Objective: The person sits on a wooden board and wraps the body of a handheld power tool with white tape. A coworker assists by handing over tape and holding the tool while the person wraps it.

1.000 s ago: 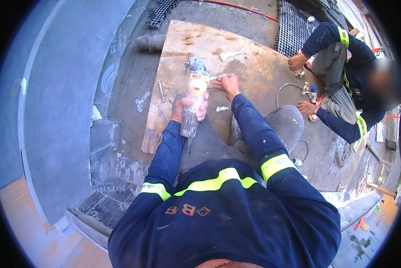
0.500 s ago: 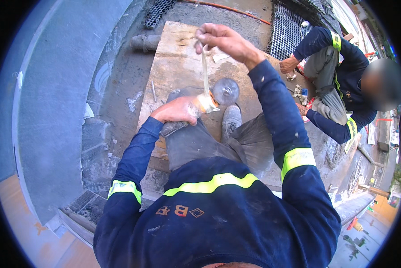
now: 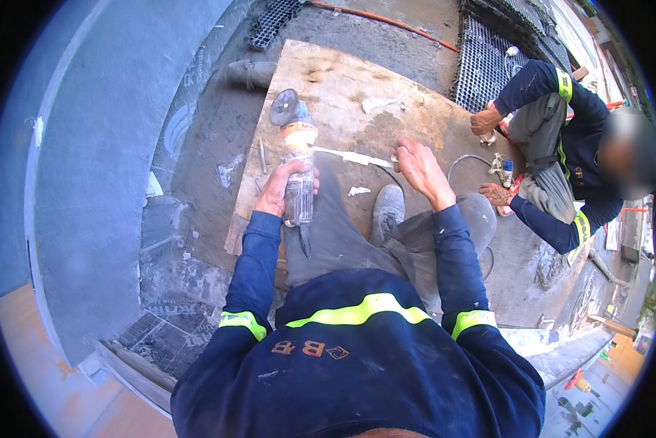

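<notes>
An angle grinder [image 3: 299, 197] lies lengthwise in my left hand [image 3: 277, 188], whose fingers wrap round its body. Its round grey disc [image 3: 284, 107] points away from me, and the orange collar behind the head has pale wrapping on it. A whitish tape-like strip [image 3: 357, 158] stretches from that collar to my right hand [image 3: 421, 171]. There my fingertips are pinched on the strip's end. The grinder is held above my left thigh. Small white scraps [image 3: 358, 191] are near my shoe.
A worn plywood board [image 3: 328, 80] lies in front of me. To the right a co-worker [image 3: 576, 146] crouches, hands near a blue plug-like fitting [image 3: 507, 171]. Black plastic grids [image 3: 481, 66], an orange hose [image 3: 386, 25], a grey pipe [image 3: 251, 74] and a cable [image 3: 459, 162] lie around; a grey wall [image 3: 101, 175] curves along the left.
The grinder has turned so its disc points away and left. My right hand has come down toward me and right, drawing the strip from upright to sideways.
</notes>
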The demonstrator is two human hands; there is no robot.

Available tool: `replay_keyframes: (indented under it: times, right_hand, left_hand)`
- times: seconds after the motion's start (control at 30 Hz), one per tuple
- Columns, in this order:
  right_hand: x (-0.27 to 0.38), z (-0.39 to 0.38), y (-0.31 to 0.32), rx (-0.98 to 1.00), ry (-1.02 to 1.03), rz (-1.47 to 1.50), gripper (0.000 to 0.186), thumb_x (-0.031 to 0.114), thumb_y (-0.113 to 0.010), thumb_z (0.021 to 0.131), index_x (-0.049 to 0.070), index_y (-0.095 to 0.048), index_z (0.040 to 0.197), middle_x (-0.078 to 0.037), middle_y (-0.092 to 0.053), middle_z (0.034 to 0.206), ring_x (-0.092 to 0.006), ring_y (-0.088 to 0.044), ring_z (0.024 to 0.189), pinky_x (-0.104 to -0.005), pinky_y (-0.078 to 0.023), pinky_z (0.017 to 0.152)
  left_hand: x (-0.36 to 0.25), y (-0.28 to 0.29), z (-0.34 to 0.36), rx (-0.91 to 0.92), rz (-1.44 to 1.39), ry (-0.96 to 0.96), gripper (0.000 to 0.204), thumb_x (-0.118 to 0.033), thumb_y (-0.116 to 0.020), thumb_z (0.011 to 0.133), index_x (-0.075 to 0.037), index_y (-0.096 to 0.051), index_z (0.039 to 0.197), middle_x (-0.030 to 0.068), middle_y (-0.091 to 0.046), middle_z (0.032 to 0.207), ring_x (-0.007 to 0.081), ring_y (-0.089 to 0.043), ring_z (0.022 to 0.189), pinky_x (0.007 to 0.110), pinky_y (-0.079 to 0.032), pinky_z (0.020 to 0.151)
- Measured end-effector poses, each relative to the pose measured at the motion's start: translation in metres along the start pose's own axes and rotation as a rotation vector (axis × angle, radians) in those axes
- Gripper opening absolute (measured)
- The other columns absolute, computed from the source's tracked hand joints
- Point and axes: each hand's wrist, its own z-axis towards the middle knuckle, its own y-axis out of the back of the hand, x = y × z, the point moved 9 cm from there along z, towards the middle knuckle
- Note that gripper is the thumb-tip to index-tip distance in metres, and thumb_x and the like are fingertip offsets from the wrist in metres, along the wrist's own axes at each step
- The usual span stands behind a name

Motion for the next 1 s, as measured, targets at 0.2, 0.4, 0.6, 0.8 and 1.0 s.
replay_keyframes:
  times: [0.2,0.4,0.6,0.8,1.0]
  right_hand:
    - [0.020,0.004,-0.016,-0.001,-0.217,-0.205,0.039,0.043,-0.066,0.101,0.018,-0.076,0.128,-0.027,-0.069,0.114,-0.0469,-0.071,0.109,-0.0551,-0.057,0.095]
    - [-0.064,0.050,-0.080,0.043,-0.131,-0.098,0.026,0.035,-0.067,0.099,0.019,-0.083,0.111,-0.020,-0.077,0.095,-0.0343,-0.077,0.092,-0.0482,-0.061,0.086]
    - [0.050,0.153,0.054,-0.024,0.130,0.237,0.026,0.022,-0.063,0.101,0.007,-0.082,0.111,-0.007,-0.074,0.070,-0.0150,-0.071,0.060,-0.0341,-0.059,0.061]
    - [0.172,0.051,0.116,-0.124,0.434,0.391,0.028,0.006,-0.062,0.101,0.000,-0.078,0.123,-0.013,-0.077,0.085,-0.0154,-0.075,0.074,-0.0302,-0.061,0.067]
    - [-0.018,-0.037,0.098,-0.524,-0.218,0.990,0.029,0.010,-0.064,0.107,-0.009,-0.070,0.128,-0.016,-0.078,0.109,-0.0193,-0.077,0.088,-0.0282,-0.064,0.081]
  left_hand:
    - [-0.006,-0.042,-0.030,0.341,-0.250,-0.010,0.062,-0.020,-0.074,0.082,0.001,-0.051,0.136,0.0149,-0.067,0.092,0.0264,-0.069,0.070,0.040,-0.060,0.065]
    - [-0.004,-0.076,-0.051,0.522,-0.087,0.071,0.072,-0.020,-0.081,0.072,0.001,-0.052,0.135,0.0148,-0.067,0.093,0.0248,-0.069,0.069,0.037,-0.060,0.064]
    - [-0.002,-0.067,-0.058,0.537,0.823,0.065,0.069,-0.008,-0.083,0.074,0.001,-0.057,0.137,0.0104,-0.071,0.099,0.0194,-0.072,0.077,0.036,-0.062,0.069]
    - [-0.001,-0.027,-0.029,0.188,0.695,-0.004,0.052,-0.006,-0.078,0.080,0.002,-0.060,0.129,0.0105,-0.072,0.097,0.0190,-0.072,0.075,0.034,-0.063,0.067]
    - [-0.029,0.005,-0.021,0.049,-0.117,-0.042,0.050,-0.015,-0.071,0.087,0.003,-0.056,0.131,0.0146,-0.069,0.096,0.0246,-0.072,0.076,0.037,-0.063,0.066]
